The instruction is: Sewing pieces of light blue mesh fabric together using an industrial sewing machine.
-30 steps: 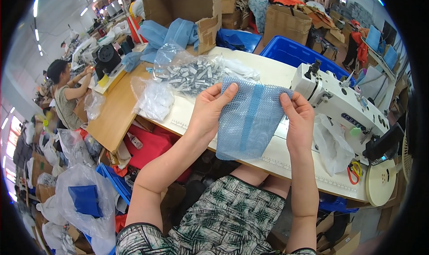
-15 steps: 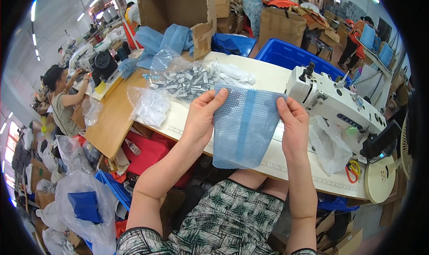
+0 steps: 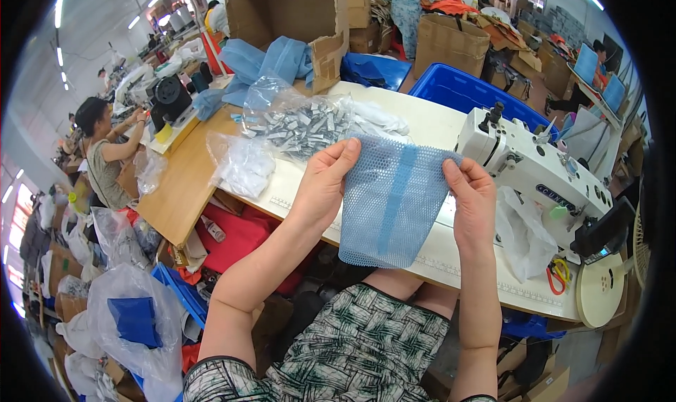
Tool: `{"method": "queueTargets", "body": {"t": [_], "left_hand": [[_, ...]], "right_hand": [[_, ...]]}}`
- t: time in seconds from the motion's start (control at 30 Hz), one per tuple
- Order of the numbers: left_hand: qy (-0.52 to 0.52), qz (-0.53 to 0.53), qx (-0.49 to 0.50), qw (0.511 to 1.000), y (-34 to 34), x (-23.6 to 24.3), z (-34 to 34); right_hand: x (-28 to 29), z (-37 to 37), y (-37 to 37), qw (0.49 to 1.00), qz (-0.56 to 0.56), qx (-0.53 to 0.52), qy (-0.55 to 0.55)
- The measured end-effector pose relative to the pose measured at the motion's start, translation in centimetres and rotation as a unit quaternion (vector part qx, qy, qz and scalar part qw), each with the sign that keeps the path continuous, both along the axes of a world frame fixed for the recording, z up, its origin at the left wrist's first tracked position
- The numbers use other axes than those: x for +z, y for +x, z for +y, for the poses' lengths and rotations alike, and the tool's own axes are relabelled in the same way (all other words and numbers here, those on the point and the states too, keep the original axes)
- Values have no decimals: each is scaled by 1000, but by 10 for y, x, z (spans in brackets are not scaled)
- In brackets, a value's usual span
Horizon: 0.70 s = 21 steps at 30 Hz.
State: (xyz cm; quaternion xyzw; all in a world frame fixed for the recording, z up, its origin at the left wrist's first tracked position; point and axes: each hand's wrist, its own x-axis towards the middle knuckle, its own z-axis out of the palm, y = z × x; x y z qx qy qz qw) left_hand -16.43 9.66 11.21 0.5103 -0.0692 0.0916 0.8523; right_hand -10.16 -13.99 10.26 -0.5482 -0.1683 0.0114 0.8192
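Observation:
A light blue mesh piece [image 3: 380,205], with a darker blue band down its middle, is stretched between my two hands over the front of the white table. My left hand [image 3: 329,176] pinches its upper left corner with the thumb on top; my right hand [image 3: 470,190] grips the upper right corner the same way. Behind it lie a clear bag of small grey metallic pieces [image 3: 289,124] and a white bagged bundle [image 3: 236,169]. To the right stands a white sewing machine [image 3: 542,169], with a white plastic bag [image 3: 521,233] and orange-handled scissors [image 3: 556,279] beside it.
A blue bin [image 3: 482,88], a large cardboard box [image 3: 282,7] and blue fabric [image 3: 260,60] are at the back. A wooden side table [image 3: 176,183] adjoins on the left. A co-worker [image 3: 102,155] works at the left; crowded bags and boxes surround the workstation.
My hands and the mesh have dropped slightly compared with a second ago, keeping the same grip. The distant person at the right has shifted behind the rack.

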Motion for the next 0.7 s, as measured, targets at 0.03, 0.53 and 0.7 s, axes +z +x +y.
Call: {"method": "queueTargets", "body": {"t": [0.03,0.53,0.7], "left_hand": [[-3,-12,-7,1000,0,1,0],[-40,6,1,999,5,-7,-3],[-36,20,5,999,8,-15,1]], "right_hand": [[0,0,1,1000,0,2,2],[1,0,-3,999,35,14,36],[-2,-1,-6,1000,2,7,20]]}}
